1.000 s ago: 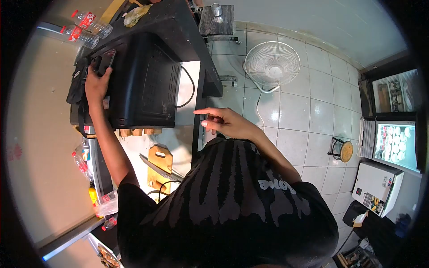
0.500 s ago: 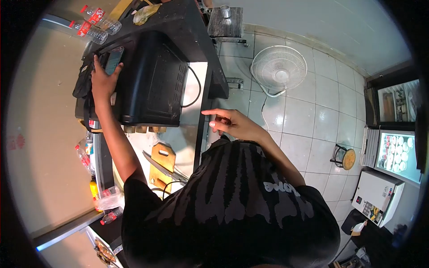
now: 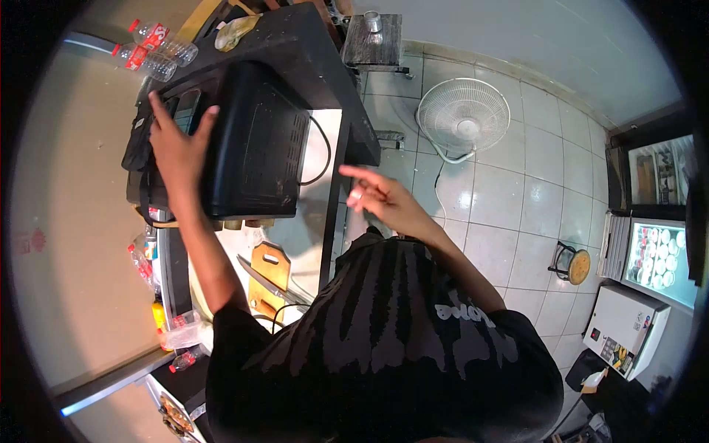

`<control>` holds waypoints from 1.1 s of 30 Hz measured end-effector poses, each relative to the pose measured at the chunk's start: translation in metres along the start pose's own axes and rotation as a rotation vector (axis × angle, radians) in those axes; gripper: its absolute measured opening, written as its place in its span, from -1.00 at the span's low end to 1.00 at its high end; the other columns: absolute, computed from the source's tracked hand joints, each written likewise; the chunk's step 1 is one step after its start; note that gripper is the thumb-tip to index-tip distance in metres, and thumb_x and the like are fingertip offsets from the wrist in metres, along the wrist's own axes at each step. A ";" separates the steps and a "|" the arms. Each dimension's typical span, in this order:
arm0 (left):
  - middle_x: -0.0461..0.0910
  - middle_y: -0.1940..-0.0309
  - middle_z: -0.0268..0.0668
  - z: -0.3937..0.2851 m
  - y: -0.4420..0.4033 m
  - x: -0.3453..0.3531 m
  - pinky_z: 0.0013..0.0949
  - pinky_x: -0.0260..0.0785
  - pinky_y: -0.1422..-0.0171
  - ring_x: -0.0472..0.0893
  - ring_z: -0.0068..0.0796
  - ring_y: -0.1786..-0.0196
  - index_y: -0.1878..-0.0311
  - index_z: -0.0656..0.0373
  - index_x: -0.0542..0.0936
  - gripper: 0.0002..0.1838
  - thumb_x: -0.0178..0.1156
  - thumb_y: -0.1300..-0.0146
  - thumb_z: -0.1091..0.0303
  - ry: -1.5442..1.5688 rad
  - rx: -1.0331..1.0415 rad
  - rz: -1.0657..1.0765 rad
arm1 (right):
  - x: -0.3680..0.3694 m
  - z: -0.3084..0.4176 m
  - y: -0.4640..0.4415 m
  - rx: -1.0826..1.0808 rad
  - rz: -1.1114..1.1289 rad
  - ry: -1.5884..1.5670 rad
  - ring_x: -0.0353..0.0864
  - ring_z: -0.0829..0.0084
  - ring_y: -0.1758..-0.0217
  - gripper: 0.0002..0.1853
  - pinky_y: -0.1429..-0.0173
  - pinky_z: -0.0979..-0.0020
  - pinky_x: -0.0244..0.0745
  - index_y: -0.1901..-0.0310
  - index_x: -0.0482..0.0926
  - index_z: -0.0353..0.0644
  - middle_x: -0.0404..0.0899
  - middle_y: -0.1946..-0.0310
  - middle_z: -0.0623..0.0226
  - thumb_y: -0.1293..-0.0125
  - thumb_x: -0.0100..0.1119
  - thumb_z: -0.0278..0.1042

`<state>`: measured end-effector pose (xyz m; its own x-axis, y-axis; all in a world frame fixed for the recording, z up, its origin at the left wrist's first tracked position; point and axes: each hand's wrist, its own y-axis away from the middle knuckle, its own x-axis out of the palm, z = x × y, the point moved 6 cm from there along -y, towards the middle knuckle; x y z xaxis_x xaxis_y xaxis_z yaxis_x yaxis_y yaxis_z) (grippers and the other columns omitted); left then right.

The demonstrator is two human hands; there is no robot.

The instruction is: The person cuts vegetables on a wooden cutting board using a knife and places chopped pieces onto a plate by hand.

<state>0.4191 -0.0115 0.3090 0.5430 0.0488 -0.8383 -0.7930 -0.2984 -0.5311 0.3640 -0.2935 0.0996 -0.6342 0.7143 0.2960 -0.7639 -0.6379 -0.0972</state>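
My left hand (image 3: 179,150) hangs over the top of a black oven-like box (image 3: 255,144), thumb and forefinger spread apart, with nothing seen between them. A phone (image 3: 187,108) lies just beyond those fingers, on or beside a black bag (image 3: 137,146). My right hand (image 3: 382,198) is in front of my body near the counter's edge, its forefinger stretched out and other fingers partly curled, holding nothing visible. Below the box, a knife (image 3: 264,279) rests across a wooden cutting board (image 3: 269,268).
Two plastic bottles (image 3: 156,53) lie at the upper left beside a plastic bag (image 3: 236,32). A white fan (image 3: 464,118) stands on the tiled floor, with a round stool (image 3: 577,266) farther right. A black cable (image 3: 328,150) loops beside the box.
My left hand has drawn back from the phone, which it was touching or close to earlier. My right hand has shifted slightly, its forefinger still stretched out.
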 end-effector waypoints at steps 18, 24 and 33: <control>0.42 -0.02 -0.12 -0.205 0.223 0.108 0.36 -0.01 -0.58 0.56 -0.41 0.18 -0.46 0.50 0.16 0.20 0.03 -0.11 -0.49 2.190 -0.392 0.797 | -0.041 -0.052 0.016 -0.005 0.050 -0.527 0.43 0.22 -0.39 -0.08 -0.43 0.15 0.35 -0.34 0.36 -0.32 0.29 -0.43 -0.03 -0.39 -0.12 0.51; 0.48 0.13 -0.15 -0.139 0.252 0.084 -0.07 0.45 -0.37 0.62 -0.31 -0.02 -0.37 0.48 0.32 -0.13 0.02 -0.38 -0.25 2.088 -0.559 0.489 | 0.020 -0.080 0.021 0.392 0.318 -0.373 0.44 0.41 -0.34 -0.47 -0.33 0.36 0.40 -0.24 0.44 -0.29 0.50 -0.19 0.20 -0.55 0.05 0.05; 0.58 0.30 -0.26 0.009 0.377 -0.010 -0.41 0.47 0.06 0.64 -0.40 0.16 -0.16 0.29 0.50 -0.55 -0.01 -0.57 0.04 2.053 -0.878 -0.178 | 0.201 -0.127 0.059 0.390 0.465 -0.105 0.51 0.60 0.27 -0.64 0.23 0.39 0.43 0.13 0.55 -0.28 0.55 0.31 0.40 -0.53 0.17 -0.06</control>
<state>0.1126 -0.1163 0.1159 0.4940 -0.4628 0.7361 -0.7524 -0.6518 0.0951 0.1762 -0.1512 0.0324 -0.8602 0.3163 0.4001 -0.2975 -0.9484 0.1101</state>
